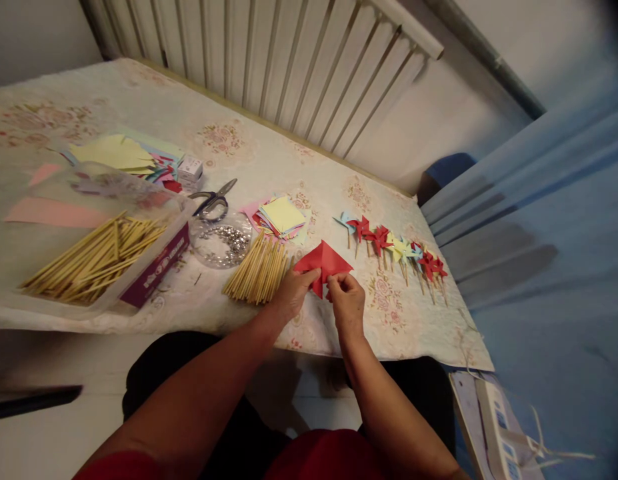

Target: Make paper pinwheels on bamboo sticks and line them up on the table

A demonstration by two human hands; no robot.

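Note:
A folded red paper square [325, 263] lies on the table's front edge. My left hand [295, 292] pinches its left side with closed fingers. My right hand [345, 301] pinches its lower right corner, thumb and fingers pressed together. A loose pile of wooden sticks [259, 272] lies just left of my left hand. A stack of coloured paper squares [281, 217] sits behind the sticks. A row of finished paper pinwheels [395, 252] on sticks lies to the right.
A clear box of sticks [96, 257] stands at the left, a round dish of metal pins [221, 241] and scissors [213, 200] beside it. More coloured paper [121, 155] lies at the back left. A power strip [496, 417] is by the table's right corner.

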